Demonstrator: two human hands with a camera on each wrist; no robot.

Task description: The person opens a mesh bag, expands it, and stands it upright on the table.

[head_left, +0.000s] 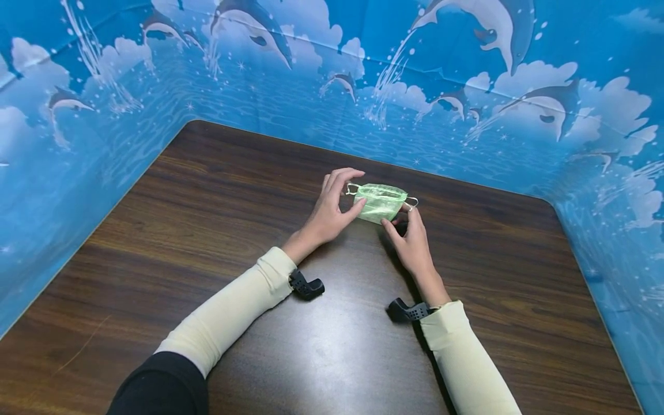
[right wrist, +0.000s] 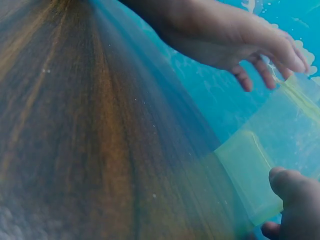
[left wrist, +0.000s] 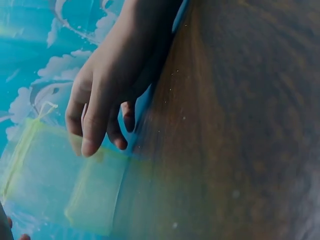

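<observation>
A pale green, see-through face mask [head_left: 381, 202] with white ear loops is held up between both hands near the back of the table. My left hand [head_left: 332, 207] curves around its left end, thumb overlapping the front near the edge and index finger arched above the top. At the lower right corner, my right hand [head_left: 412, 239] pinches the mask, its other fingers partly hidden behind. The left wrist view shows the right hand [left wrist: 107, 95] at one edge of the mask [left wrist: 45, 170]. In the right wrist view, the right thumb [right wrist: 287, 182] lies against the mask [right wrist: 250, 170].
A dark wood-grain table [head_left: 181, 242] lies beneath both arms. Blue cloth with dolphins and clouds [head_left: 311, 86] walls in its back and sides. Black wrist-camera mounts [head_left: 307, 286] sit at the cuffs of the cream sleeves [head_left: 233, 311].
</observation>
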